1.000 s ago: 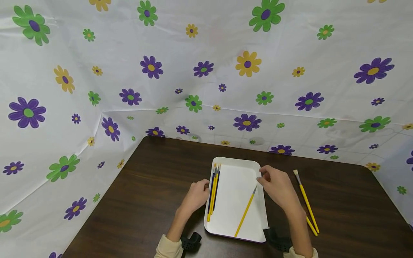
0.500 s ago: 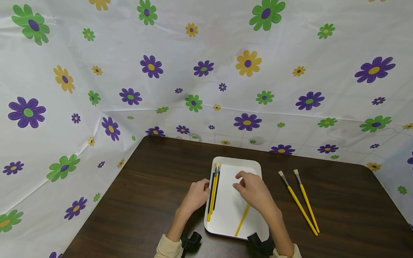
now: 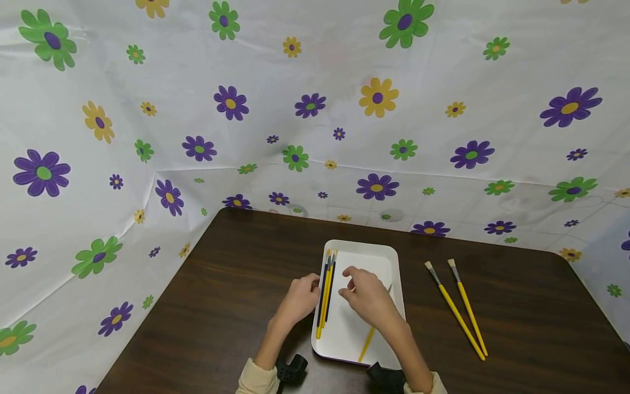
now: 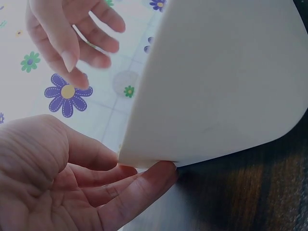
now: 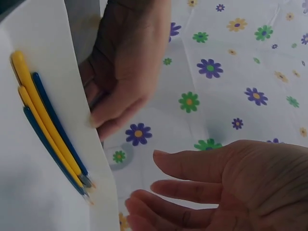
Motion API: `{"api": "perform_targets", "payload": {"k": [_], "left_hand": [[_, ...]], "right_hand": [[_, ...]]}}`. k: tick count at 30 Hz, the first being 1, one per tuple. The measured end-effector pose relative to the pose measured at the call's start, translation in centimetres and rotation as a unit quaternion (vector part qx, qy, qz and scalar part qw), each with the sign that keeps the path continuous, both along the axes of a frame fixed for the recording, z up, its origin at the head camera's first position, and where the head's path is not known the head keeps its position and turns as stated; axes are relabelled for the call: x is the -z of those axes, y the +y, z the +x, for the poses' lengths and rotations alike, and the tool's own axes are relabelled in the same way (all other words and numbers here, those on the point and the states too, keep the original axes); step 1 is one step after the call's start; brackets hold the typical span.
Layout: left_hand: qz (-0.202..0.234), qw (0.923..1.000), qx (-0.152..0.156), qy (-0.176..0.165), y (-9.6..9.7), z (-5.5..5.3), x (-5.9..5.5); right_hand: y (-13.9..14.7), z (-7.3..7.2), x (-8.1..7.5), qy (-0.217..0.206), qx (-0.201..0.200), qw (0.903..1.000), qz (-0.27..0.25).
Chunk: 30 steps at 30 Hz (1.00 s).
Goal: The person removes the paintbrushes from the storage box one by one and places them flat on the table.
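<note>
A white rectangular tray (image 3: 361, 244) lies on the dark wooden table. My left hand (image 3: 299, 300) pinches its left rim between thumb and fingers, as the left wrist view shows. Along that side lie several thin paintbrushes (image 3: 322, 306), yellow and dark blue, bristles pointing away from me. Over the tray's middle hovers my right hand (image 3: 369, 300), fingers loosely bent and apart, holding nothing. Beneath it a single yellow paintbrush (image 3: 366, 346) lies slanted in the tray, its middle hidden by the hand. The right wrist view shows the grouped brushes (image 5: 53, 125) left of the right hand (image 5: 226, 187).
On the table (image 3: 236, 257) right of the tray lie two larger yellow paintbrushes (image 3: 455, 308) (image 3: 467, 306) with pale flat bristles. A white flower-printed sheet (image 3: 275, 82) hangs behind and to the left of the table.
My right hand has moved left from the tray's right rim to over its middle, uncovering the two large brushes on the table. The left hand and the tray stay put.
</note>
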<state>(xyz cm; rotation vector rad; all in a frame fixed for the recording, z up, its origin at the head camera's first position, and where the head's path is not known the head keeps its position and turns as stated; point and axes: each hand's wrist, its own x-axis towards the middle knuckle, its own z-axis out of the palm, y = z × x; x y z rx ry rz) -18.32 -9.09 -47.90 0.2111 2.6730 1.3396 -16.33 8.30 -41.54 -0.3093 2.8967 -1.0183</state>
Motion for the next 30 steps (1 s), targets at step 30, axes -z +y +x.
{"api": "perform_targets", "payload": {"k": [30], "left_hand": [[0.014,0.9998,0.016,0.004,-0.2,-0.1,-0.1]], "right_hand": [[-2.7,-1.5,5.4,-0.06,-0.004,0.9897,-0.13]]}}
